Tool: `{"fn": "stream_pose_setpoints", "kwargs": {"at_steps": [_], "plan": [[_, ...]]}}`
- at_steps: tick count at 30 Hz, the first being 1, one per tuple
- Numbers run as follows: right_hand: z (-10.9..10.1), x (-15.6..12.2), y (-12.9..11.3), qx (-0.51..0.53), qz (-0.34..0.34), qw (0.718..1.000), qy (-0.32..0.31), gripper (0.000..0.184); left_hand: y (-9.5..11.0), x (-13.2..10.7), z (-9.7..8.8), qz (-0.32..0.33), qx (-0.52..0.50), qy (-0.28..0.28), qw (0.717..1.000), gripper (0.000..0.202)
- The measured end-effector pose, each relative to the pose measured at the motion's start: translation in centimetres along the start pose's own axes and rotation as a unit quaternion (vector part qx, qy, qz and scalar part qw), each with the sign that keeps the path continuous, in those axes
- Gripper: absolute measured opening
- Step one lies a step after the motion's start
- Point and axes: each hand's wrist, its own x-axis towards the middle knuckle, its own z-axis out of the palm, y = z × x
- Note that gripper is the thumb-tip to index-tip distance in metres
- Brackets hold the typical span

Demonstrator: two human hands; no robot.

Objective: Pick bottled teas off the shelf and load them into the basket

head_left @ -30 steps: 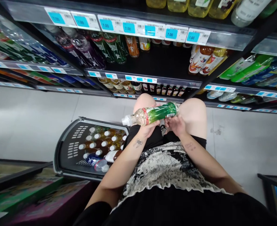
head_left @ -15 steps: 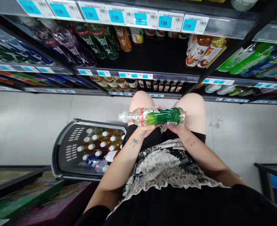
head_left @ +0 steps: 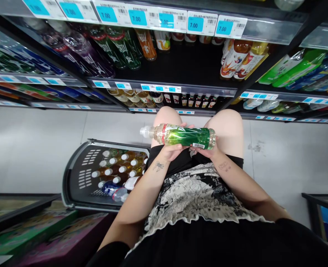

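Observation:
A clear drink bottle (head_left: 187, 136) with a green label, a red neck band and a whitish cap lies sideways above my lap, its cap pointing left. My left hand (head_left: 173, 151) is closed around its middle from below, the thumb on the near side and fingertips showing past the far side. My right hand (head_left: 209, 151) supports the base end from beneath; most of its fingers are hidden behind the bottle. A barcode shows on the label's lower edge, facing up.
At my left stands a dark shopping basket (head_left: 69, 174) holding several white-capped bottles and a blue-labelled bottle (head_left: 108, 188). Ahead, a drinks shelf (head_left: 192, 66) carries rows of bottles and price tags (head_left: 137, 17). Boxes (head_left: 69, 241) are at lower left, a black-framed stand (head_left: 310, 207) at lower right.
The bottle has shifted slightly left and tilted a little, its base end lower. It has rolled a bit, so more of the barcode shows. Both hands still hold it.

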Motion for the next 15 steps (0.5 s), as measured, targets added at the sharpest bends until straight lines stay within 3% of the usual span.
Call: {"fn": "stream_pose_setpoints", "kwargs": {"at_steps": [6,15], "plan": [[1.0,-0.1,-0.4,0.019,-0.032,0.999,-0.033,0.075,0.1,0.2,0.3,-0.008,-0.025,0.007,1.0,0.082],[1.3,0.0,-0.5,0.013,-0.026,0.999,-0.023,0.072,0.1,0.4,0.6,-0.011,-0.012,-0.001,1.0,0.081]]}}
